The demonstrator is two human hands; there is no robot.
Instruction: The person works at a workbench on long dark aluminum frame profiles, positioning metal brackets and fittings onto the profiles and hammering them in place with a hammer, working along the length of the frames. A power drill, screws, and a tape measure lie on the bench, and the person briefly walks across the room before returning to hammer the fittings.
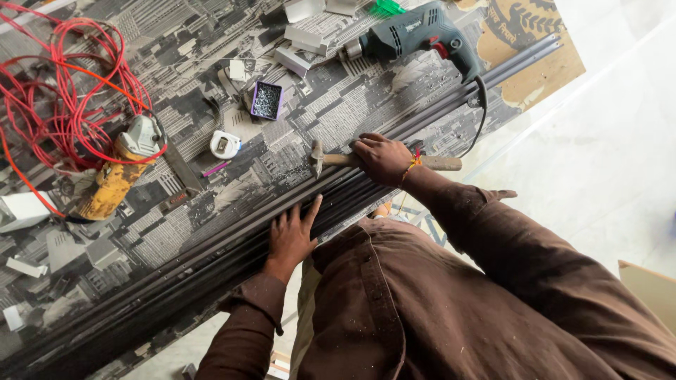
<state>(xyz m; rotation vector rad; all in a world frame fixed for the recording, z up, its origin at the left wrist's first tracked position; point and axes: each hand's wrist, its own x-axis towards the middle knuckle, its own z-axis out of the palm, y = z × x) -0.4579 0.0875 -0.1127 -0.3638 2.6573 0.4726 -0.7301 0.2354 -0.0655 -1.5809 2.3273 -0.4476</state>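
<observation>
Your right hand [381,158] is clamped around the wooden handle of a hammer [380,161], its head just above the dark metal rails [211,257]. Your left hand [291,236] presses flat, fingers spread, on those rails along the table edge.

Long metal rails [232,239] lie across the table [366,98]. Beyond the rails: drill [415,35], screw tray [266,100], tape measure [225,144], grinder [116,176]. Hammer [338,160] rests on them.
</observation>
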